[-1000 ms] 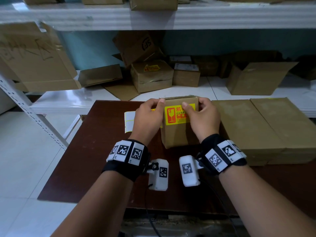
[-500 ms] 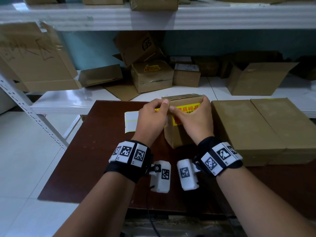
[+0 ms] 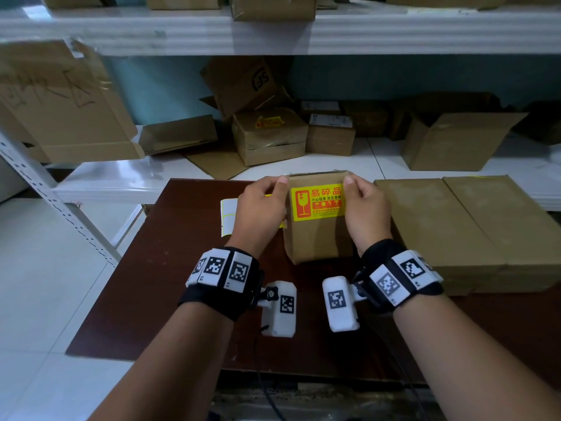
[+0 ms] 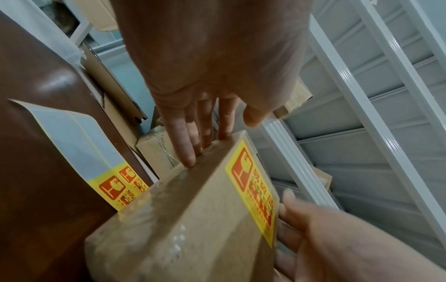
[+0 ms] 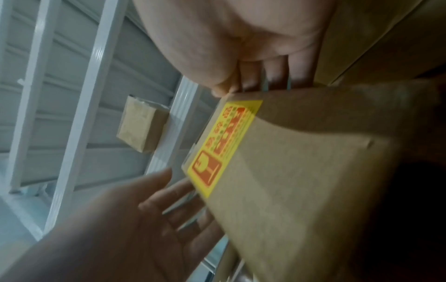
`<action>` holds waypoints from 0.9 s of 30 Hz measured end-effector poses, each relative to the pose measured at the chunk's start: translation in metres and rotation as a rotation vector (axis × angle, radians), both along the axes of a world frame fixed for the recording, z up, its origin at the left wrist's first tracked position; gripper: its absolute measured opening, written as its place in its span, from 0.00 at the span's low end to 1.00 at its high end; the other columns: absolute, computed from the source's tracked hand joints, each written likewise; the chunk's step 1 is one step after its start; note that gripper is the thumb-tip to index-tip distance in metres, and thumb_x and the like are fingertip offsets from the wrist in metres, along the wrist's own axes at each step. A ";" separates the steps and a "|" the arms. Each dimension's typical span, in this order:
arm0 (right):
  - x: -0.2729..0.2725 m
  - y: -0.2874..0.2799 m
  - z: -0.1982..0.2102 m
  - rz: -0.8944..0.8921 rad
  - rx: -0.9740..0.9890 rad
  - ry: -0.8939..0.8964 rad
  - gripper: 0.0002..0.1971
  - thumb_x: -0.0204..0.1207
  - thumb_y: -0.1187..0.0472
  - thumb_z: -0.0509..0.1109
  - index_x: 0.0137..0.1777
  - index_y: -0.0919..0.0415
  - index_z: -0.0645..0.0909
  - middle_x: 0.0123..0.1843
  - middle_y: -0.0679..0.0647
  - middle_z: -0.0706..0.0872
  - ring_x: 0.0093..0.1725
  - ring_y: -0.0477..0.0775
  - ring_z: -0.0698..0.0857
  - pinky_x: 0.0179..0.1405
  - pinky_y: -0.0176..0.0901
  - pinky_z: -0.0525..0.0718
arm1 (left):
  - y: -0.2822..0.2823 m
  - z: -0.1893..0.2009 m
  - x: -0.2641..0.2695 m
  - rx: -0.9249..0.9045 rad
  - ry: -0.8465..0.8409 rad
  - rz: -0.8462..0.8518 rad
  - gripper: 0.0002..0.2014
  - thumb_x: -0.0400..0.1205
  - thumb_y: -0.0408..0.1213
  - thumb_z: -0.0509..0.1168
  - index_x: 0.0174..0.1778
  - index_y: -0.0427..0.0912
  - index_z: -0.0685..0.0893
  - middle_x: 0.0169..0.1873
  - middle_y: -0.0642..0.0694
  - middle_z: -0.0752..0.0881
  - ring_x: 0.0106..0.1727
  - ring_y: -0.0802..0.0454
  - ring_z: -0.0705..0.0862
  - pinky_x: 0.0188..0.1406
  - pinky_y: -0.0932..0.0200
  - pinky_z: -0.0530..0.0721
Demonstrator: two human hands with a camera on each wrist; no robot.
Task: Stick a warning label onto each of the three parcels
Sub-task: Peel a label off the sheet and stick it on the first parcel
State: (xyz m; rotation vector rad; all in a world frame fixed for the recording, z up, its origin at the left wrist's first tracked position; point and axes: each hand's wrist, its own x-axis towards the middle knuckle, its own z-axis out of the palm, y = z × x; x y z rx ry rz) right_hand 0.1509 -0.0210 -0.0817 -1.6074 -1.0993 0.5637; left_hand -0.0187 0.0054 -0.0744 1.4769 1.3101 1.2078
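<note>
I hold the small upright parcel [image 3: 315, 232] on the table [image 3: 170, 284] between both hands: left hand [image 3: 258, 211] and right hand [image 3: 365, 211] each grip a side near the top, thumbs at the front edge. The warning label [image 3: 317, 203] lies flat on its front face, so I judge this parcel's labelling essentially complete. The next move calls for releasing it, peeling a label from the label sheet [image 3: 229, 217] behind the left hand, and treating the flat parcels [image 3: 449, 226] at right.

A dark brown table [image 3: 158, 268] carries three cardboard parcels [image 3: 315, 238] and a label sheet [image 3: 228, 214].
</note>
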 end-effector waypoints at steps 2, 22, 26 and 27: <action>-0.008 0.001 -0.001 0.011 -0.047 -0.064 0.43 0.67 0.25 0.66 0.79 0.49 0.72 0.69 0.47 0.85 0.67 0.50 0.83 0.68 0.58 0.83 | -0.002 0.000 0.005 0.008 -0.029 -0.011 0.14 0.85 0.50 0.61 0.47 0.49 0.90 0.41 0.52 0.91 0.46 0.48 0.91 0.44 0.40 0.92; -0.004 0.000 0.000 0.169 -0.051 -0.075 0.49 0.70 0.34 0.74 0.88 0.51 0.59 0.78 0.47 0.78 0.75 0.47 0.77 0.75 0.53 0.77 | -0.001 0.004 0.001 -0.027 -0.075 -0.004 0.14 0.88 0.45 0.61 0.52 0.44 0.90 0.45 0.45 0.92 0.48 0.47 0.91 0.38 0.53 0.92; -0.014 -0.004 0.000 0.115 -0.052 -0.278 0.63 0.62 0.39 0.84 0.89 0.51 0.47 0.85 0.51 0.66 0.81 0.54 0.68 0.78 0.55 0.72 | -0.001 0.002 0.005 -0.010 -0.052 0.003 0.13 0.85 0.49 0.62 0.49 0.49 0.90 0.44 0.44 0.92 0.48 0.45 0.92 0.45 0.43 0.92; -0.011 -0.002 -0.001 0.116 -0.046 -0.297 0.60 0.64 0.41 0.84 0.89 0.50 0.50 0.83 0.51 0.70 0.79 0.54 0.72 0.76 0.55 0.75 | -0.001 0.002 0.004 -0.026 -0.060 0.002 0.13 0.86 0.49 0.62 0.49 0.49 0.90 0.44 0.45 0.92 0.50 0.44 0.91 0.47 0.42 0.92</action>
